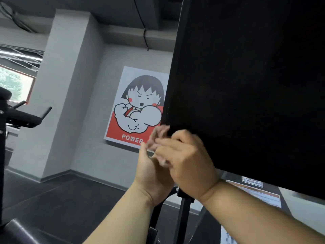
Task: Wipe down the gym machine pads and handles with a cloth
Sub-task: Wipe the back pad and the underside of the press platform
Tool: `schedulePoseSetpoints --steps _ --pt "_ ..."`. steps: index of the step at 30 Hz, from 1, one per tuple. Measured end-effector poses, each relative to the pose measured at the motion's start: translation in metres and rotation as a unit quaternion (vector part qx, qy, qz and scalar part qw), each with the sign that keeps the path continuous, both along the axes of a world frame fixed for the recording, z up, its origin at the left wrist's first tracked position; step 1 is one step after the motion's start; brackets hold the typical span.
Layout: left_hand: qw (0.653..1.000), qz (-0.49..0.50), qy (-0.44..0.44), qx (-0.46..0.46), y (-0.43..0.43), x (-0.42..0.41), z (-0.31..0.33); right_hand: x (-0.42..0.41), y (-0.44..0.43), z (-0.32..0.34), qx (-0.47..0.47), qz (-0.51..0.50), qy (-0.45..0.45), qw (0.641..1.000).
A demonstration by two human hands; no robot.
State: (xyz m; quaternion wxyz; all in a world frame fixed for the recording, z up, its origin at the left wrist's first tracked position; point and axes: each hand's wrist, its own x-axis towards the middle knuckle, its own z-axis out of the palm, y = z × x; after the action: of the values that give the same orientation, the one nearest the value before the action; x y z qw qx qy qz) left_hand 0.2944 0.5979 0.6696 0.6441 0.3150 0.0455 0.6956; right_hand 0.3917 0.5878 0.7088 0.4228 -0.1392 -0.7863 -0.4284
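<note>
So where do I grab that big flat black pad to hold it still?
Take the big flat black pad by its lower left corner, coming from the left. It is wide and flat, so probably only an edge fits a hand, and that corner hangs free with open room beside it. The left hand and right hand are there now, too blurred to show their hold.

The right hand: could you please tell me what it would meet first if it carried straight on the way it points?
Most likely the lower corner of the large flat black pad, which the right hand seems almost to touch; depth is unclear.
</note>
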Motion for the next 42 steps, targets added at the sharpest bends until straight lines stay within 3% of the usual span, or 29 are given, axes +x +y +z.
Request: schedulePoseSetpoints --steps 4,9,11,15,17,20,24,27,32,35,37,39,41,42 --pt "1.000 -0.024 -0.017 -0.003 -0.009 0.002 -0.004 0.007 -0.004 -0.017 -0.030 0.008 -0.025 0.999" --pt "0.995 0.057 0.069 -0.039 -0.009 0.001 0.007 0.020 -0.071 0.101 0.125 0.073 0.133 0.980" --pt "0.977 0.162 0.131 -0.048 -0.018 0.005 0.019 0.026 -0.082 0.134 0.162 0.068 0.176 0.969" --pt "0.853 0.484 0.181 -0.072 -0.047 0.006 0.038 0.020 -0.046 0.074 0.059 0.017 0.088 0.994" --pt "0.801 0.559 0.215 -0.020 -0.063 0.002 0.045 0.031 -0.023 0.030 0.000 -0.015 0.000 1.000" --pt "0.754 0.587 0.290 0.048 -0.086 0.001 0.049 0.053 -0.031 0.025 0.004 -0.037 -0.048 0.998" --pt "0.664 0.626 0.380 0.147 -0.097 -0.001 0.062 0.067 -0.103 0.137 0.152 0.061 0.147 0.975" --pt "0.633 0.638 0.404 0.171 -0.099 0.002 0.083 0.078 -0.126 0.192 0.182 0.089 0.212 0.956" --pt "0.580 0.670 0.426 0.181 -0.102 0.017 0.089 0.085 -0.057 0.072 0.018 0.005 0.045 0.999" --pt "0.486 0.695 0.467 0.250 -0.107 0.026 0.080 0.104 -0.051 0.048 -0.012 -0.011 -0.015 1.000" --pt "0.401 0.695 0.522 0.290 -0.108 0.033 0.083 0.111 -0.077 0.087 0.033 0.047 0.028 0.998" --pt "0.328 0.698 0.555 0.312 -0.108 0.037 0.093 0.127 -0.113 0.143 0.071 0.130 0.170 0.974" --pt "0.304 0.719 0.550 0.299 -0.106 0.041 0.108 0.150 -0.133 0.180 0.135 0.135 0.316 0.929" --pt "0.300 0.728 0.547 0.285 -0.104 0.041 0.113 0.153 -0.133 0.180 0.160 0.117 0.337 0.920"
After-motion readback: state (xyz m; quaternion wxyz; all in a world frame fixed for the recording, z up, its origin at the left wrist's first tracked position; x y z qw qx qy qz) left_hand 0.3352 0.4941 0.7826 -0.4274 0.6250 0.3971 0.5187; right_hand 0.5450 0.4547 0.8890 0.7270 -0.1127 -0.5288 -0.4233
